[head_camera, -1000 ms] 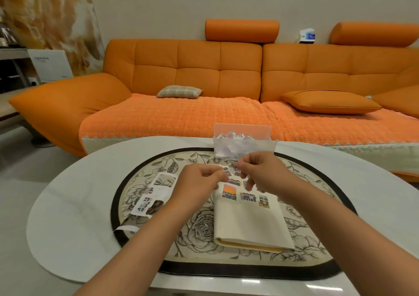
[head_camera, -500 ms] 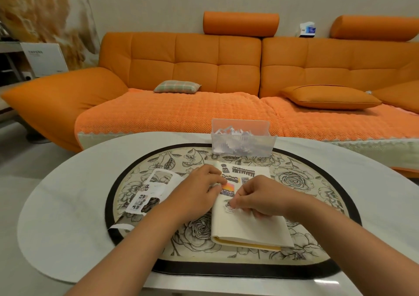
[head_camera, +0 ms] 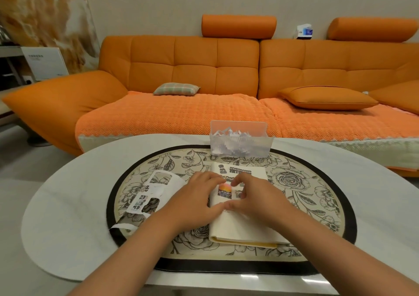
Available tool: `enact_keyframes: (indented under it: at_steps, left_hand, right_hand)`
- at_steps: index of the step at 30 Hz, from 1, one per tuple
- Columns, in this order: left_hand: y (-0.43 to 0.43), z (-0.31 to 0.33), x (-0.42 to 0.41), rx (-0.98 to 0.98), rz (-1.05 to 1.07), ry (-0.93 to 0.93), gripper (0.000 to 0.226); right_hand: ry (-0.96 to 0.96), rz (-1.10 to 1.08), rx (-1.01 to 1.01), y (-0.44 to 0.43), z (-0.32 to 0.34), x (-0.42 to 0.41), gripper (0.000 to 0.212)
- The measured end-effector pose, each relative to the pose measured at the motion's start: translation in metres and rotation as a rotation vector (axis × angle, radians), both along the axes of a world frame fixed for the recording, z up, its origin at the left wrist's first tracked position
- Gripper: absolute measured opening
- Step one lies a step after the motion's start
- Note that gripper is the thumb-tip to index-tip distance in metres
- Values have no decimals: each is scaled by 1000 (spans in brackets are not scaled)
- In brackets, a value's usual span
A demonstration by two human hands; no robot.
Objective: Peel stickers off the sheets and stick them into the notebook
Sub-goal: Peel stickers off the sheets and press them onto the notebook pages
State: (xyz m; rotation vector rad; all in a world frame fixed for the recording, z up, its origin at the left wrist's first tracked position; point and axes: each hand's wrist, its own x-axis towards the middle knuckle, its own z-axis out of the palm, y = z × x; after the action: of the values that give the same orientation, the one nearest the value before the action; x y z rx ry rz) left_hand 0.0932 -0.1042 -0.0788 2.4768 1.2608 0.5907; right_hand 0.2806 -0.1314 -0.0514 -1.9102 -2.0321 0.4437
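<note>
Notebook is what I am working on, so I go down in size from what carries it. First comes the white oval table, then the flowered round mat at its middle. The notebook lies open on the mat just right of centre, and a clear box of paper scraps stands at the mat's far edge. A partly emptied sticker sheet lies on the mat's left side, just beside my left hand. Both hands are down on the upper page. My left hand lies across its left edge, fingers relaxed and gripping nothing. My right hand presses with loosely bent fingers, and the two thumbs touch. Between the hands shows a sunset sticker; whether a fresh one sits under my thumbs I cannot tell. I judge this to be the pressing-down step. To do it well I would steady the page with the left hand and rub the right thumb from the sticker's middle outward, so no corner lifts and no bubble forms.
</note>
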Motion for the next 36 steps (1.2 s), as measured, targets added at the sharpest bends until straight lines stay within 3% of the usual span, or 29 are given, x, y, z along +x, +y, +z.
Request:
enact_keyframes:
  at_steps: [4,8,12,20,27,36]
  left_hand:
    - [-9,-2,0,156,23,-42,41]
    - [-20,-3,1,283,13,-30,20]
    - [-29,-10,-2,367,-19,68,37]
    - [-47,-9,-7,503,-67,246,37]
    - [-53,-13,-13,285,-63,154,48]
    - [-51,-17,-3,442,32,145,42]
  right_hand:
    - [-65,96,246,-15,-8,2,27]
    - [-273,262,491,-26,-29,4,21]
    - [-351,289,572,-38,-41,5,29]
    - [-308,264,504,-45,-47,7,41]
    - [-311,294,401,-43,-44,8,51]
    - [-288,293,458,-48,-44,13,33]
